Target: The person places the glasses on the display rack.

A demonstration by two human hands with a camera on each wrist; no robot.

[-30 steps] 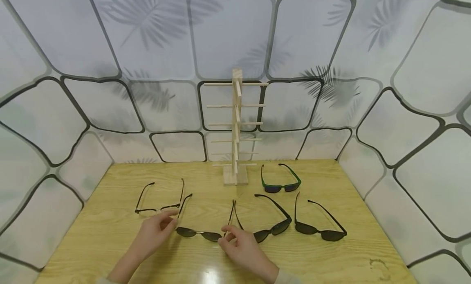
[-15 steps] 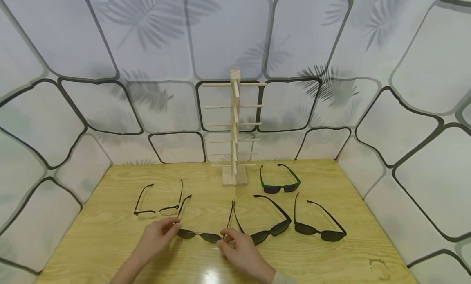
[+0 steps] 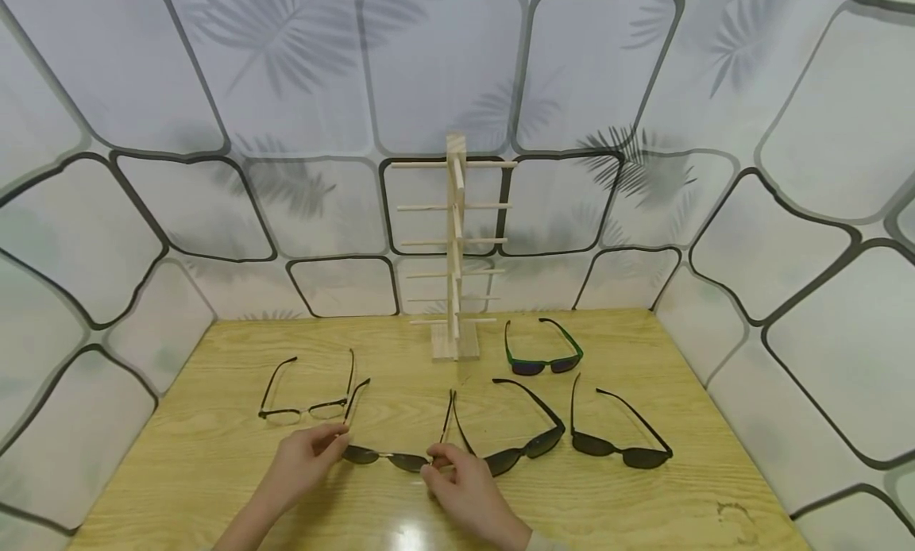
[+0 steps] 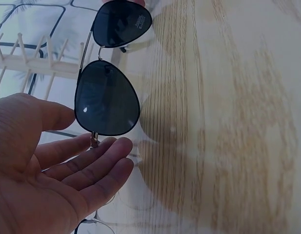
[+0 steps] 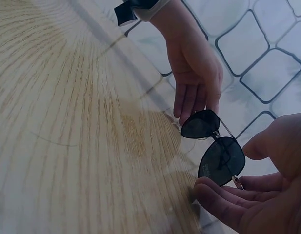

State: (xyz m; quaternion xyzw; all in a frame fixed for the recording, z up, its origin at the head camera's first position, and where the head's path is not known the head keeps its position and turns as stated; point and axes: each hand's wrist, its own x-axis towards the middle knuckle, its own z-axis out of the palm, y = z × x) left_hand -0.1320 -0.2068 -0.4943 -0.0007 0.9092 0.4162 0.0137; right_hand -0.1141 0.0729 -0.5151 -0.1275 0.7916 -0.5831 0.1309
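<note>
Aviator sunglasses (image 3: 386,457) with dark lenses and a thin metal bridge face me near the front of the table, temples pointing away. My left hand (image 3: 306,460) pinches their left end by the hinge. At the other end my right hand (image 3: 468,487) pinches the right hinge between thumb and fingers. The left wrist view shows the dark lens (image 4: 107,97) close beside my thumb, with the fingers spread under the hinge. In the right wrist view both hands stand at opposite ends of the sunglasses (image 5: 221,161).
Clear-lens eyeglasses (image 3: 303,412) lie behind my left hand. Black sunglasses (image 3: 546,441) sit right beside my right hand, with another black pair (image 3: 643,456) farther right. Green-framed sunglasses (image 3: 546,366) lie behind them. A wooden display rack (image 3: 456,249) with pegs stands at the back.
My left hand has moved slightly right and in to the left hinge of the aviator sunglasses. My right hand has stayed at the right hinge, and the sunglasses have barely shifted.
</note>
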